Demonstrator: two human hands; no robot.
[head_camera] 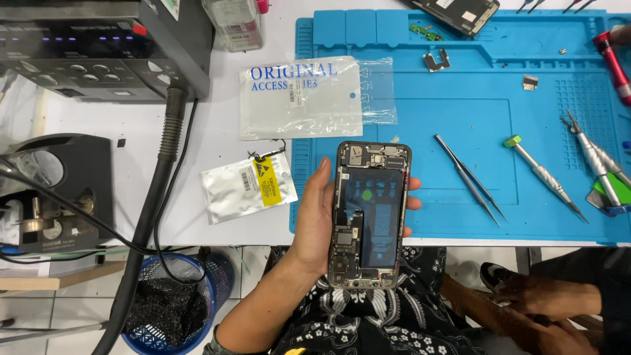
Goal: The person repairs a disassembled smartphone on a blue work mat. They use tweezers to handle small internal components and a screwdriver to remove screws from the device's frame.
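The left hand (315,220) holds an opened phone (370,213) upright above the near edge of the blue mat (460,131). The palm lies along the phone's left side, the thumb points up beside its frame, and the fingertips (413,185) curl round the right edge, so the grasp is firm. The phone's back is off: a dark battery fills the middle, with circuit boards to its left and along the top.

The right hand (536,296) rests low at the near right, on the person's lap, well apart from the phone. Its fingers look loosely curled, but I cannot tell whether they hold anything.

On the mat, right of the phone, lie tweezers (470,179), then a screwdriver (544,176) with a green cap, then more metal tools at the right edge. A red tool (614,62) lies at the far right corner. Small metal brackets (436,61) sit on the far part of the mat, and another phone (460,13) lies at the far edge.

Left of the mat, on the white table (98,125), lie a clear plastic bag (309,95) with blue print and, nearer, a silver pouch (248,186) with a yellow label. Far left stands a dark machine (98,46), with a thick black hose (151,217) running down from it. A blue basket (174,306) stands on the floor below the table.
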